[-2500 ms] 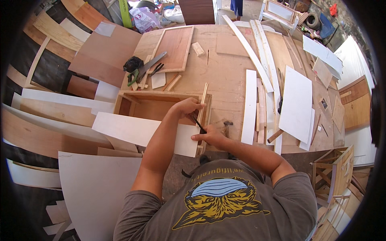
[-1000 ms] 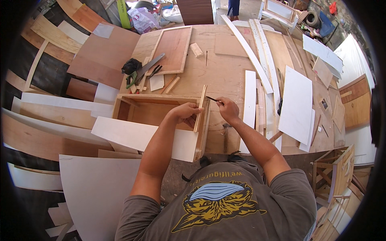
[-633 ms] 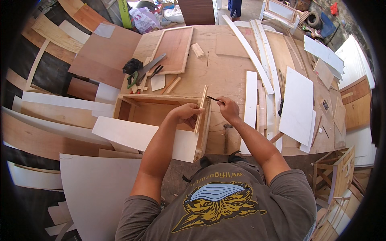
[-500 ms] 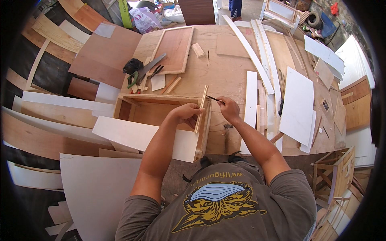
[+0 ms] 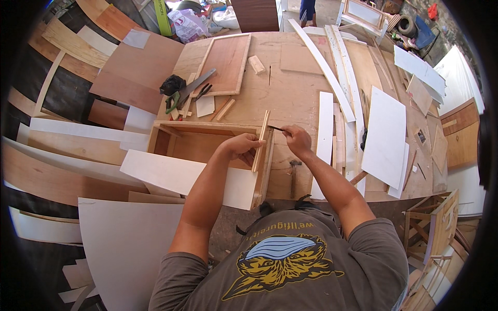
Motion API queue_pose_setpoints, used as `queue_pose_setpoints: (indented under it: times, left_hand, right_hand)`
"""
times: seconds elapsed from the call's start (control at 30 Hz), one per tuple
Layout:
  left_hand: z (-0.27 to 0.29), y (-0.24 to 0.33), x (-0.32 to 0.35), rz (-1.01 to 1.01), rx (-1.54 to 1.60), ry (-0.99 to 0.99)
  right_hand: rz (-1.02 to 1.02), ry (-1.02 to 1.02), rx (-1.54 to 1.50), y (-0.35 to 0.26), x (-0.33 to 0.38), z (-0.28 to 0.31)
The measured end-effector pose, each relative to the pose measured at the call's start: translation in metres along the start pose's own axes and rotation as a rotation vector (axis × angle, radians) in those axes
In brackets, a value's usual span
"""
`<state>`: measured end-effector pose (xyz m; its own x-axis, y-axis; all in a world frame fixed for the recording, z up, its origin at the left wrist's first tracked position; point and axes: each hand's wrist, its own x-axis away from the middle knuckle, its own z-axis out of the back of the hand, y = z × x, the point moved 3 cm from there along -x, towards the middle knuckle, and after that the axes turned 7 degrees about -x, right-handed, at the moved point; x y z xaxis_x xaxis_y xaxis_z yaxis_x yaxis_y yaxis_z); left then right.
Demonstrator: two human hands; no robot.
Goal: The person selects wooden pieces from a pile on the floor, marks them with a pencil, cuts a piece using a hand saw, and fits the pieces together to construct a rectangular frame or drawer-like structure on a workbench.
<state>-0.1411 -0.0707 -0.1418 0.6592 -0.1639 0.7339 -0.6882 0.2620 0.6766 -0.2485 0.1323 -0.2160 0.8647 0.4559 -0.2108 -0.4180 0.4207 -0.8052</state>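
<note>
Pinched in my left hand (image 5: 244, 146) is a pair of thin pale wood strips (image 5: 264, 127), held side by side over the right end of an open wooden box (image 5: 202, 126). My right hand (image 5: 298, 140) is closed on a slim, dark pencil-like tool (image 5: 276, 128); its tip points left at the strips, close to their far part. Whether the tip touches them I cannot tell. A white panel (image 5: 192, 175) covers the box's near side, under my left forearm. Below my right hand, a hammer (image 5: 293, 176) lies on the worktable (image 5: 290, 103).
Left of centre lie a handsaw (image 5: 199, 80), pliers (image 5: 203, 92), a black bundle (image 5: 172, 85) and offcuts. A framed panel (image 5: 225, 65) is behind them. Long white strips (image 5: 324, 124) and white boards (image 5: 384, 135) cover the right side. At the far edge, another person's legs (image 5: 307, 11) show.
My right hand has shifted very slightly to the right with the dark tool, uncovering more of the hammer's head. The left hand still holds the strips in nearly the same place.
</note>
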Motion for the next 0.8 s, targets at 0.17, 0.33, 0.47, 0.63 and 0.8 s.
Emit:
queue_pose_setpoints:
  times: [0.17, 0.33, 0.47, 0.63, 0.8]
  left_hand:
    - [-0.0021, 0.0039, 0.0015, 0.004, -0.004, -0.010]
    - [0.0004, -0.0011, -0.0022, 0.002, 0.005, -0.019]
    - [-0.0013, 0.0022, -0.0007, 0.007, 0.002, -0.017]
    - [-0.0009, 0.0013, -0.0003, 0.008, 0.007, -0.016]
    - [-0.0009, 0.0002, -0.0017, 0.006, 0.000, -0.003]
  right_hand:
    - [0.034, 0.043, -0.023, -0.0023, -0.0020, 0.0024]
    - [0.010, -0.005, 0.028, -0.0018, -0.0013, 0.0029]
    - [0.033, 0.043, -0.009, -0.0017, -0.0012, 0.0036]
    - [-0.007, -0.001, 0.008, -0.0031, -0.0022, 0.0021]
    - [0.033, 0.040, -0.027, -0.0021, -0.0030, 0.0022]
